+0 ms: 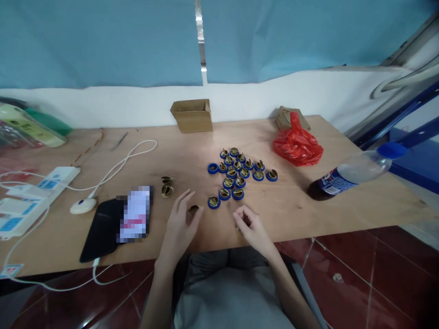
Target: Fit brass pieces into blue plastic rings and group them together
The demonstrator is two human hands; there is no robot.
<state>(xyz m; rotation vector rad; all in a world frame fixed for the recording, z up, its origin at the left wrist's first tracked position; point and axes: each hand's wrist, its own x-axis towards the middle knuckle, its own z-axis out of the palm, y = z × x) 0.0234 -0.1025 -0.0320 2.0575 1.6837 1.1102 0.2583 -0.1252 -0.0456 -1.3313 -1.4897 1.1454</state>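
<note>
My left hand (179, 224) is over the front of the table with thumb and fingers spread. A small round brass-coloured piece (194, 209) lies in the gap between them; a firm grip on it does not show. My right hand (252, 225) is curled, its fingertips pinched together near the table's front edge, and what they hold is mostly hidden. Ahead of both hands several brass-coloured pieces with clips sit in blue rings (238, 194). One blue ring (213, 168) at the group's left has a dark, hollow middle. More brass pieces (167, 190) lie left of my left hand.
Left are a black phone (99, 230), white power strip (41, 196) and white cables. An open cardboard box (192, 116) stands by the wall. To the right are a red plastic bag (298, 144) and a bottle of dark drink (350, 176) lying on its side.
</note>
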